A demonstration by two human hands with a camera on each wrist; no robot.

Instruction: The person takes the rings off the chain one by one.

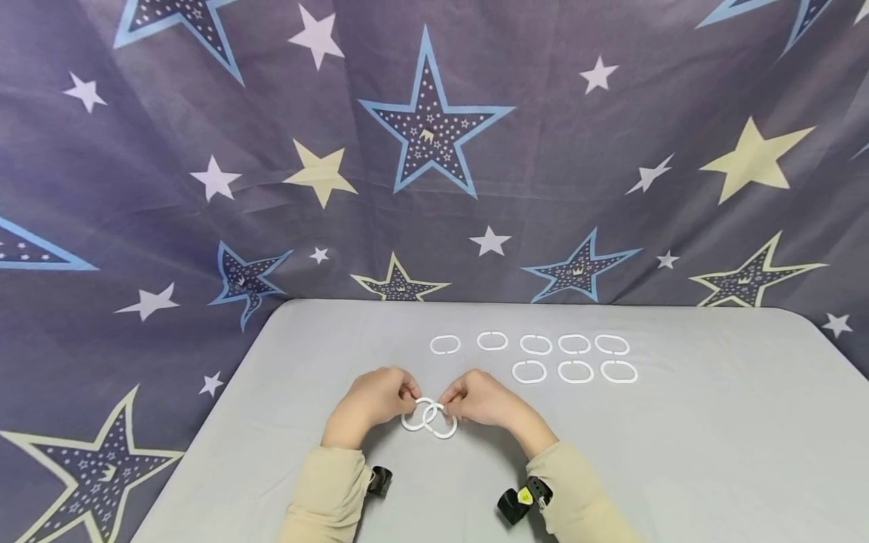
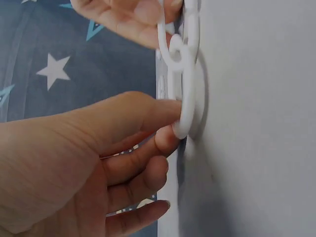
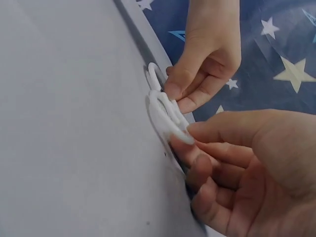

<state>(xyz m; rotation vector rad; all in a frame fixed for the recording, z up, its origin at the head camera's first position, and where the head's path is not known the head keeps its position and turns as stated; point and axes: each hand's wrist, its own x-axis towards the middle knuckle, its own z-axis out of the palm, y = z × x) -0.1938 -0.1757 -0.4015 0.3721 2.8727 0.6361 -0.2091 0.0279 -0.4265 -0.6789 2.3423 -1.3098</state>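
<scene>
Both hands hold a pair of white oval plastic chain links just above the grey table. My left hand (image 1: pixel 372 398) pinches the left link (image 2: pixel 188 101) between thumb and index finger, its other fingers loosely bent. Between thumb and fingers, my right hand (image 1: pixel 487 401) grips the right link (image 3: pixel 162 114) by its outer end. The two links cross each other in the head view, and in the left wrist view they look hooked together. Fingertips cover parts of both links, so I cannot tell where their gaps lie.
Several similar loose links lie flat in two rows behind and to the right of my hands, a back row link (image 1: pixel 574 335) and a front row link (image 1: pixel 575 363) among them. Behind the grey table (image 1: pixel 679 452) hangs a dark star-patterned cloth (image 1: pixel 543 166).
</scene>
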